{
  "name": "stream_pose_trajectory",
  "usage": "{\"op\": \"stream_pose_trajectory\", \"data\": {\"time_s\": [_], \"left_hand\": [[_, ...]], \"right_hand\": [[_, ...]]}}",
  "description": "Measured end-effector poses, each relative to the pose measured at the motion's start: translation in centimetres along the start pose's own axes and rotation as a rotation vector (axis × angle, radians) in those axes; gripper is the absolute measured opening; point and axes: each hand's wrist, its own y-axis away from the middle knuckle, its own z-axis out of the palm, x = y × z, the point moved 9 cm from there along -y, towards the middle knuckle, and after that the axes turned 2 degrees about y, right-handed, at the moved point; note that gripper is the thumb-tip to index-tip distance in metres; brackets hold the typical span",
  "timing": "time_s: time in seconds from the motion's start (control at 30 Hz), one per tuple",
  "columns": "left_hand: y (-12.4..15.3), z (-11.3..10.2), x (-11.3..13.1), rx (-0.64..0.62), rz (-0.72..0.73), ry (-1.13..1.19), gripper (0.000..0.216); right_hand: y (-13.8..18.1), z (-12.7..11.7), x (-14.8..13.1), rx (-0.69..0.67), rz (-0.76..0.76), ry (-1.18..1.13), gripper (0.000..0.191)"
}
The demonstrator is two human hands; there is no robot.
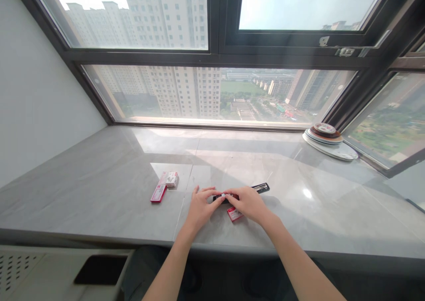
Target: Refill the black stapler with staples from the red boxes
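My left hand (203, 206) and my right hand (248, 202) meet over the counter, fingertips together. Between their thumbs and forefingers shows a small whitish piece (223, 195), too small to name surely. Beneath the fingers lies a black stapler (261, 188), opened out, its metal end sticking out to the right of my right hand. Its middle is covered by the hands. A small red-and-white box (234, 214) sits just below my right hand, partly hidden by it.
Left of my hands, a white box (171, 179) and a red-and-white box (158, 193) lie together on the grey stone counter (109, 194). Stacked plates or round mats (327, 137) stand at the far right corner by the window (212, 93). The counter's front edge runs below my wrists.
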Motion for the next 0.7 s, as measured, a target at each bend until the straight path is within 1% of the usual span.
{"op": "stream_pose_trajectory", "data": {"time_s": [0.1,0.17,0.27,0.4,0.47,0.57,0.7], "left_hand": [[0.0,-0.1,0.0,0.012,-0.007,0.018,0.021],[0.0,-0.1,0.0,0.014,-0.008,0.023,0.02],[-0.1,0.0,-0.1,0.016,-0.005,0.029,0.019],[-0.1,0.1,-0.3,0.018,0.008,0.023,0.017],[-0.1,0.1,-0.2,0.022,0.022,0.013,0.015],[0.1,0.0,0.2,0.029,0.046,0.024,0.015],[0.2,-0.1,0.8,0.019,0.056,0.064,0.013]], "right_hand": [[0.5,-1.1,1.4,0.134,0.133,-0.008,0.03],[0.9,-1.3,2.4,0.19,0.216,-0.012,0.03],[0.9,0.1,3.2,0.17,0.265,-0.127,0.034],[0.5,2.5,4.4,0.17,0.358,-0.41,0.036],[0.3,3.3,4.6,0.18,0.376,-0.481,0.039],[0.2,3.9,4.6,0.181,0.368,-0.526,0.042],[0.5,3.8,4.6,0.214,0.353,-0.574,0.04]]}}
